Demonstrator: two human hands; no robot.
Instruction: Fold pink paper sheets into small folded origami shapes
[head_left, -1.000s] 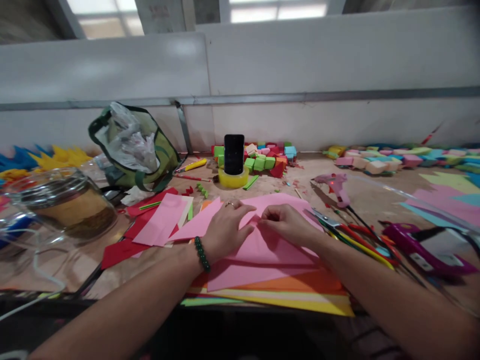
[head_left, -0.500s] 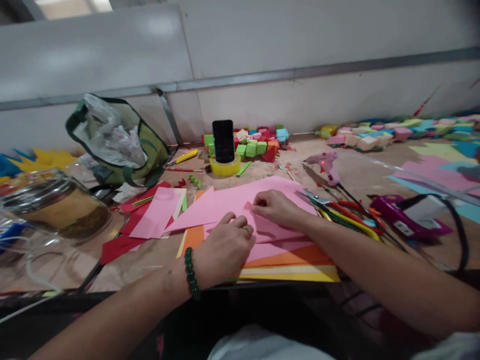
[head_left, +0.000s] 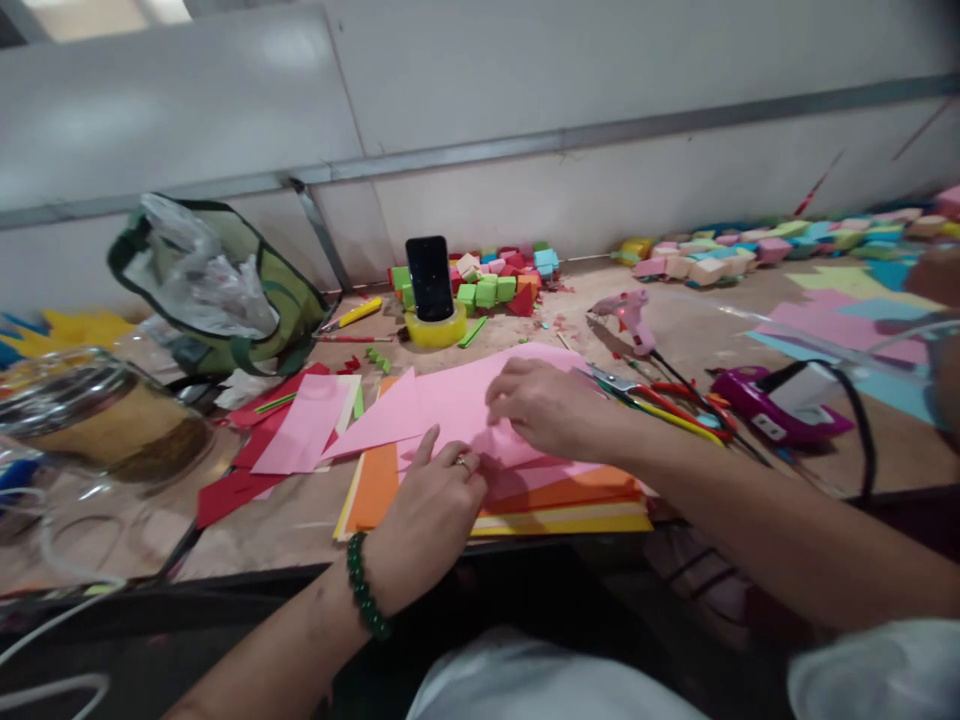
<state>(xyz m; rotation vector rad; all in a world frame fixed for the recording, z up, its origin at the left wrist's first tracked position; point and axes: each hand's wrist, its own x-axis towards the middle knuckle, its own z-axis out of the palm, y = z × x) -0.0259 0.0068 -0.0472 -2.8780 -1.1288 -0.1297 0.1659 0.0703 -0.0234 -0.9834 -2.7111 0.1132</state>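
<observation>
Sheets of pink paper (head_left: 480,385) lie on a stack of orange paper (head_left: 375,488) and yellow paper (head_left: 592,522) at the table's front edge. My left hand (head_left: 435,505), with a ring and a green bead bracelet, rests on the pink paper's near part, index finger stretched out. Just right of it, my right hand (head_left: 551,405) hovers over or touches the pink sheet with bent fingers somewhat apart; nothing shows between them. A pink triangular piece (head_left: 382,415) lies left of the hands. Scissors (head_left: 615,380) lie right of my right hand, partly by its wrist.
A phone (head_left: 430,278) stands in a yellow tape roll (head_left: 436,328) behind the paper. To the right are a pink glue gun (head_left: 634,318) and a purple device (head_left: 776,405). Left stand a green bag (head_left: 277,290) and a glass jar (head_left: 112,425). Folded paper blocks (head_left: 495,290) line the wall.
My right hand's pinch on the pink paper's corner has loosened, and its fingers now spread over the sheet. My left hand stays on the paper, index finger straighter. The view has shifted slightly right.
</observation>
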